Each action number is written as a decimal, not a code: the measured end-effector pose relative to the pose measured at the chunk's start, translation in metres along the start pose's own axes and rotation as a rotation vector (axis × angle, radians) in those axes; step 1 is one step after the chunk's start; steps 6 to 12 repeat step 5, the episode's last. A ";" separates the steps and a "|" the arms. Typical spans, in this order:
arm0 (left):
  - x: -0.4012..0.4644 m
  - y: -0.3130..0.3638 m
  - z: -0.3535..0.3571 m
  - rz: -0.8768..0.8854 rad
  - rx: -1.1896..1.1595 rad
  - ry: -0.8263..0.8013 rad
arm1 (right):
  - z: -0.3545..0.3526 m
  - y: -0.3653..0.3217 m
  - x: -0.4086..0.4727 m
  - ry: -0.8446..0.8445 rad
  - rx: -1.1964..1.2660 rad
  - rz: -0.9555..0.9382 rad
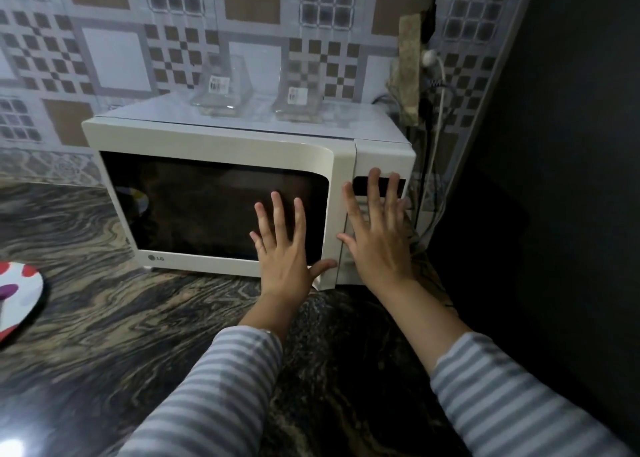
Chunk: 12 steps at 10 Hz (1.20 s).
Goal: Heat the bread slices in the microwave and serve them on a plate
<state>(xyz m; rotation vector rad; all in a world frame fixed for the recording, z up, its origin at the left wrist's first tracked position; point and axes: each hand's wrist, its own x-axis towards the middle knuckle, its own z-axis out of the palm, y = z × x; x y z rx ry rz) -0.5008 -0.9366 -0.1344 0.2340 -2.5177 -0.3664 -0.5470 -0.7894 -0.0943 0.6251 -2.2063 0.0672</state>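
Observation:
A white microwave (pixel 221 137) stands on the dark marbled counter (pixel 121 335) against the tiled wall, its door closed and its window dark. My left hand (pixel 284 248) is spread flat in front of the door's lower right corner. My right hand (pixel 377 234) is spread over the control panel at the microwave's right side, fingers near the dark display. Both hands hold nothing. A white plate (pixel 17 293) with red and purple spots lies at the left edge of the counter. No bread slices are visible; the inside of the microwave is too dark to see.
Two clear glass containers (pixel 223 89) (pixel 299 94) with labels stand on top of the microwave. Cables and a plug (pixel 431 58) hang at the wall to its right. A dark surface (pixel 571 144) fills the right side.

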 end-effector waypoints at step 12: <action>-0.006 -0.004 -0.030 0.016 0.093 -0.170 | -0.028 -0.008 -0.010 -0.099 0.123 0.026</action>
